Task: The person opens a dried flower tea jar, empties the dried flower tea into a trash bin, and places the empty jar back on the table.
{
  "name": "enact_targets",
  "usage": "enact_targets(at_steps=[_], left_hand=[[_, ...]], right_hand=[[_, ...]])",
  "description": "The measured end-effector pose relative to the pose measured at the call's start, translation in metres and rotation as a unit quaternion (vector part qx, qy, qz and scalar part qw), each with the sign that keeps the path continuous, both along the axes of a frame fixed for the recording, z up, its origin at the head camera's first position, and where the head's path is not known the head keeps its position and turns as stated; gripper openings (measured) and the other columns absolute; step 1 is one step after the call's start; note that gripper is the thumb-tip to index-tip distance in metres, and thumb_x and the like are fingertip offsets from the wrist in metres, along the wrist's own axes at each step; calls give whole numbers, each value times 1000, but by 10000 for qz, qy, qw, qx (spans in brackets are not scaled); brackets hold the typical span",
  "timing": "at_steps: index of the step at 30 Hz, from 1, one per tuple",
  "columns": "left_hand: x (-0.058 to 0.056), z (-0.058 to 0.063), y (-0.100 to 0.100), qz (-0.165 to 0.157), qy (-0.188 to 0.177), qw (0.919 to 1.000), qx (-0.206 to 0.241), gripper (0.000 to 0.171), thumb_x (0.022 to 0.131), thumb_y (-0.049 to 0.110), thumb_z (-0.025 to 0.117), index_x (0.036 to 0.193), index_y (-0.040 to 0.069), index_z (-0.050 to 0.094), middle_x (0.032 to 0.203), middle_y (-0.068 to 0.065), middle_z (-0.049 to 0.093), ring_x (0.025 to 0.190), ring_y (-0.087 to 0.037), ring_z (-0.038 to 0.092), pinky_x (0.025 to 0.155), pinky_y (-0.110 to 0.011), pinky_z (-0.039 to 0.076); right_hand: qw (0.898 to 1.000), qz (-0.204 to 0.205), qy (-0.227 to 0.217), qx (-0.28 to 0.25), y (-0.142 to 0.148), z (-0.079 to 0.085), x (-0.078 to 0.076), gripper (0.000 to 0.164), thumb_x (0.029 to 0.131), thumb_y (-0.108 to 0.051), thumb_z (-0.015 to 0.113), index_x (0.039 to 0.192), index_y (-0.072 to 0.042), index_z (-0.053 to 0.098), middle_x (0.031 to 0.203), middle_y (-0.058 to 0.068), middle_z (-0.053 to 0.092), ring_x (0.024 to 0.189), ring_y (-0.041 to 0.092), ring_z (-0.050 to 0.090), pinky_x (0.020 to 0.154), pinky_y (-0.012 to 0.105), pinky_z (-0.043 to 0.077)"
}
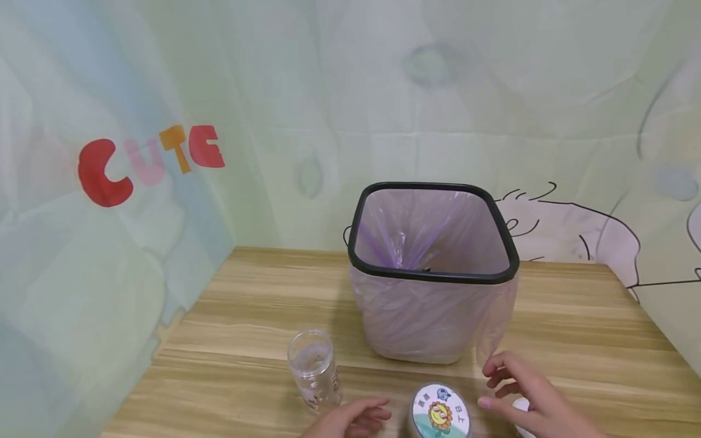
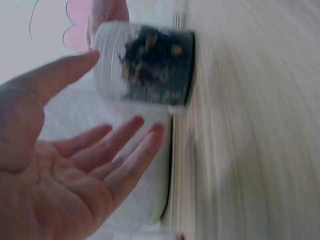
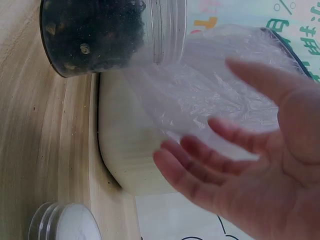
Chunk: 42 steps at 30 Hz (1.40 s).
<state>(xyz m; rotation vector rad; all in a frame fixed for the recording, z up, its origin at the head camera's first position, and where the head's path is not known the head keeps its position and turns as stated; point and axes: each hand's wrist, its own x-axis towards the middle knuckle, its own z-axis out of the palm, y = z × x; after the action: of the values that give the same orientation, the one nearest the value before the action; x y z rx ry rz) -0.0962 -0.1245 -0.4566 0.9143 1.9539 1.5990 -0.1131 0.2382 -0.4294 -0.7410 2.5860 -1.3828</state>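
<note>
A clear jar [image 2: 157, 67] with dark, speckled contents stands on the table between both hands. Its round lid [image 1: 440, 410] carries a printed smiling sun. To the left of the jar my left hand [image 1: 353, 420] is held with fingers loosely bent and nothing in them; the left wrist view shows its palm [image 2: 65, 185] facing the jar. My right hand [image 1: 528, 395] hovers on the other side, fingers spread and empty. Partly covered by that hand is a small white-topped container [image 3: 75, 222]. A tall clear glass [image 1: 314, 371] stands just beyond the left hand.
Behind the jar stands a bin [image 1: 435, 277] with a black rim and a translucent purple liner, some of it hanging loose on the right. The wooden table [image 1: 246, 316] meets a printed cloth backdrop [image 1: 306, 91] at the back and sides.
</note>
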Motion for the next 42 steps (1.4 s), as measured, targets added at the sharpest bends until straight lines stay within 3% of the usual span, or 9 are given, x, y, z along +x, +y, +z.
enact_targets(at_steps=[4,8,12,16,22,30,36,39,42], left_hand=[[-4,-1,10,156,206,9997,15,67,88,1,72,142,-15,36,134,-33,52,122,-22,57,99,-30,48],[-7,-2,18,218,359,9991,-34,68,88,2,73,143,-14,35,135,-31,51,124,-22,56,101,-32,47],[-9,-2,28,285,412,9987,-63,74,85,6,77,145,-10,36,138,-28,51,127,-22,54,104,-32,44],[-11,0,36,395,339,9986,-92,82,80,6,82,148,-4,36,141,-23,50,128,-20,52,104,-31,44],[-19,-2,50,457,36,9989,-98,88,74,2,86,148,0,38,143,-14,51,127,-12,50,105,-27,42],[-27,-6,64,321,70,9994,-63,81,75,1,85,145,6,44,139,-7,53,126,-8,49,102,-23,42],[-33,-14,67,-47,297,9995,-47,76,81,6,82,145,6,43,140,-3,53,126,-9,49,104,-25,41],[-34,-16,67,-92,320,9994,-95,74,82,9,82,145,6,44,138,1,54,125,-7,50,104,-24,42],[-35,-19,69,-20,210,9998,-71,72,81,8,83,143,7,46,135,3,56,122,-7,52,103,-23,42]], right_hand=[[9970,752,-16,-168,1,-4,2,37,94,-10,69,124,-4,47,118,12,52,106,11,58,80,28,56],[9940,904,-613,17,-2,-4,3,46,95,-16,69,130,-4,43,125,15,51,107,14,58,78,32,55],[9926,1014,-653,101,-3,-6,2,55,92,-18,72,134,-5,39,127,18,49,107,14,57,76,32,54],[9901,1364,326,-90,-7,-12,0,68,83,-18,81,136,-7,39,129,9,49,109,12,54,78,29,55],[9667,1707,1893,-241,-23,-15,-1,73,82,-29,84,136,-2,43,125,3,48,106,13,54,71,28,55],[9771,1533,1477,49,-37,-6,5,74,83,-32,82,143,-10,44,126,-1,47,108,8,53,78,28,54],[9547,1655,2467,151,-44,-6,0,70,85,-38,78,140,-6,49,127,1,49,110,10,53,85,28,52],[9415,1691,2906,240,-47,-6,-2,69,86,-42,76,139,-5,52,128,1,50,112,11,52,88,26,50],[9377,1655,3036,335,-48,-5,-3,69,86,-44,75,139,-5,53,128,1,51,113,10,51,90,25,49]])
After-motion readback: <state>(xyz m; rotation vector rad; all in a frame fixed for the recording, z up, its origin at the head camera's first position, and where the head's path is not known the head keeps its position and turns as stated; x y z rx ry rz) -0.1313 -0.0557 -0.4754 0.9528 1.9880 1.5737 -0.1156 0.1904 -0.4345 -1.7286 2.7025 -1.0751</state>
